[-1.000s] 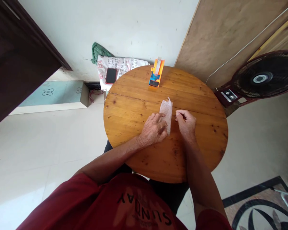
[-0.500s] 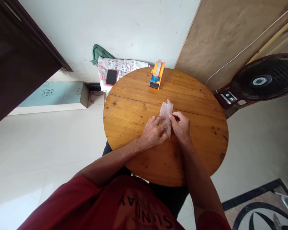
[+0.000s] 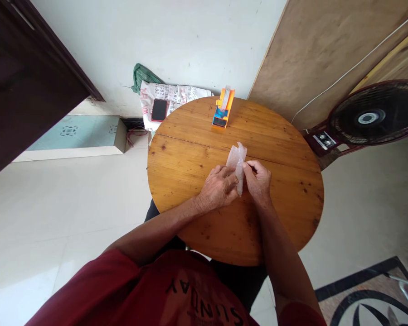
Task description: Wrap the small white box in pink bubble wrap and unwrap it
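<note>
A folded piece of whitish, translucent bubble wrap (image 3: 236,156) lies on the round wooden table (image 3: 180,158). My left hand (image 3: 218,186) rests over its lower left part, fingers curled and holding it down. At the wrap's right edge, my right hand (image 3: 259,180) pinches with thumb and forefinger. Whether anything is inside the wrap is hidden. Beyond my hands, near the table's far edge, stands an orange and blue tape dispenser (image 3: 223,108) with a roll of clear tape in it.
A black phone (image 3: 159,110) with a red edge lies on a printed white sack (image 3: 148,93) beyond the table's left rim. A green bag (image 3: 143,78) sits behind it against the wall. To the right stands a dark fan (image 3: 370,118).
The view has shifted slightly. My right hand has moved a little to the right at the wrap's edge, while my left hand stays in place on it.
</note>
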Demonstrator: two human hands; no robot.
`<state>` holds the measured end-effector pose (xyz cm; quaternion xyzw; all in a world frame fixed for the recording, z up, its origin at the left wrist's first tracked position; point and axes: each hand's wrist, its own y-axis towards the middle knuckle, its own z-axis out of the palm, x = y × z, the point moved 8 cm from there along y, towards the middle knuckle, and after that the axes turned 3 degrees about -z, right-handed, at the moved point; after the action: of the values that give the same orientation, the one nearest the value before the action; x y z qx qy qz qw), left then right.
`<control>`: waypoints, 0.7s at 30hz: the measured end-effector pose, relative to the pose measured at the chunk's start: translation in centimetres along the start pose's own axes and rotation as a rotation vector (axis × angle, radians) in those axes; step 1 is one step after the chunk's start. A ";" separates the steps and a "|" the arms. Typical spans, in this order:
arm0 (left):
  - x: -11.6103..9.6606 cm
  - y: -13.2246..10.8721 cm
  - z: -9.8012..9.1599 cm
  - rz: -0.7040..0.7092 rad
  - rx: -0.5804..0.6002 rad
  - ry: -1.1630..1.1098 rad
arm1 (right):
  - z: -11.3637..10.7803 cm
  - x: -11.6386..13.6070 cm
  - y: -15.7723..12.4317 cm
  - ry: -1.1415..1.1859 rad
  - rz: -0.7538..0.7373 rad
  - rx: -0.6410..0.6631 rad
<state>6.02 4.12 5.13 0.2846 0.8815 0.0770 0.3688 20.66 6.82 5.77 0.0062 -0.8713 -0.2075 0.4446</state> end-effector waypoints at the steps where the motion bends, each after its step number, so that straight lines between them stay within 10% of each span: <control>1: 0.0 0.0 0.0 0.005 0.004 -0.001 | 0.0 0.0 -0.1 0.004 -0.012 0.000; 10: -0.1 0.0 0.0 0.003 0.019 0.023 | 1.0 1.4 -0.5 -0.131 -0.203 0.172; 21: -0.1 0.1 0.1 0.026 0.013 0.007 | 0.7 0.3 -0.4 -0.153 -0.130 0.090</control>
<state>6.18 4.13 5.20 0.2980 0.8796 0.0770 0.3628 19.92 6.69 5.49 0.0667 -0.9089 -0.1965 0.3617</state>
